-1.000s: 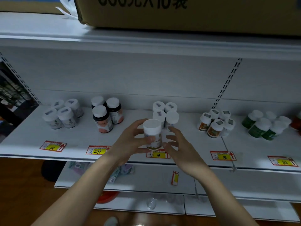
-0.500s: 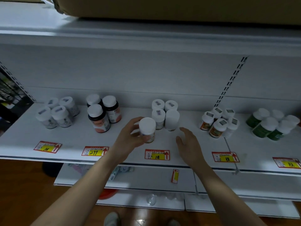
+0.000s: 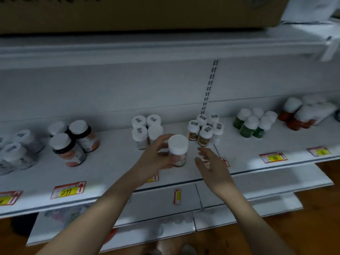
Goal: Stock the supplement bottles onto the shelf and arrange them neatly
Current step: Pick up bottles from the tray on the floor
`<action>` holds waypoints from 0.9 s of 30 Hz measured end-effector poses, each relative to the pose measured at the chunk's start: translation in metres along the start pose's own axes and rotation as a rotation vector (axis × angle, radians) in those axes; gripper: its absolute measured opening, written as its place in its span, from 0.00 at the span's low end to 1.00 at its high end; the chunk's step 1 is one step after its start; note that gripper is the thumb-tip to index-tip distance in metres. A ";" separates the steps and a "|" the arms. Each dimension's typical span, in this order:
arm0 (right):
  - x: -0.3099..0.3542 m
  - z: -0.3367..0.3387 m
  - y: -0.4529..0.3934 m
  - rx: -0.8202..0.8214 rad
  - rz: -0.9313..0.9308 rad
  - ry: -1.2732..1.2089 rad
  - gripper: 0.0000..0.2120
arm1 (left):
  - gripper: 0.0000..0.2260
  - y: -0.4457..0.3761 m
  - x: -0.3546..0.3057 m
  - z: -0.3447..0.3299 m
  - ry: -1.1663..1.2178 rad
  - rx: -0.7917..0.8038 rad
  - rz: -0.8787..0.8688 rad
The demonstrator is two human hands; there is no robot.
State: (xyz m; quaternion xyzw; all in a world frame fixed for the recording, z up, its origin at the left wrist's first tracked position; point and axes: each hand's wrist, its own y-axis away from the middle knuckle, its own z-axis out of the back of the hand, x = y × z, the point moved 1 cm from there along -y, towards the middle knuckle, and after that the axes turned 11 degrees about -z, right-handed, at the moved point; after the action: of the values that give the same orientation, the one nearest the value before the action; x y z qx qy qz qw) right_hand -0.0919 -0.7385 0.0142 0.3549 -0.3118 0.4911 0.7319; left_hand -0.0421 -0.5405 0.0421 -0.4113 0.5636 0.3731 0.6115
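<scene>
Supplement bottle (image 3: 177,150), white-capped, white body with orange-green label: upright, gripped in your left hand (image 3: 156,159), fingers and thumb wrapped around its left side and back. Position: over the front half of the white shelf (image 3: 114,162), just in front and to the right of its matching group; whether its base touches the shelf, you cannot tell.

Right hand (image 3: 213,166): released, fingers spread and relaxed, just right of the bottle, not touching it.

Matching group (image 3: 146,128): four white-capped bottles, two by two.

Other stock along the same shelf, left to right: grey-labelled bottles (image 3: 17,146); three dark bottles with peach labels (image 3: 71,142); orange-labelled small bottles (image 3: 205,128); green bottles (image 3: 254,122); red bottles (image 3: 301,115), blurred.

Price tag reading 299 (image 3: 68,190) on the shelf's front edge.

Cardboard box (image 3: 139,11) on the shelf above.
</scene>
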 end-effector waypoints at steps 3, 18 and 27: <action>-0.019 0.032 0.005 -0.198 -0.047 0.162 0.11 | 0.24 -0.018 -0.002 -0.020 0.032 0.095 -0.002; -0.142 0.179 0.154 -0.737 -0.636 0.322 0.16 | 0.31 -0.025 0.014 -0.281 0.161 0.803 0.052; -0.289 0.282 0.290 -0.836 -0.995 0.171 0.16 | 0.28 0.035 0.017 -0.538 0.069 1.229 0.021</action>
State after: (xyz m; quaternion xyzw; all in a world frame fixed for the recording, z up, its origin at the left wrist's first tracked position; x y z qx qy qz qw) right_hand -0.4879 -1.0379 -0.0005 0.1021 -0.2157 -0.0424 0.9702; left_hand -0.2789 -1.0244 0.0080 0.0101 0.6989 -0.0274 0.7146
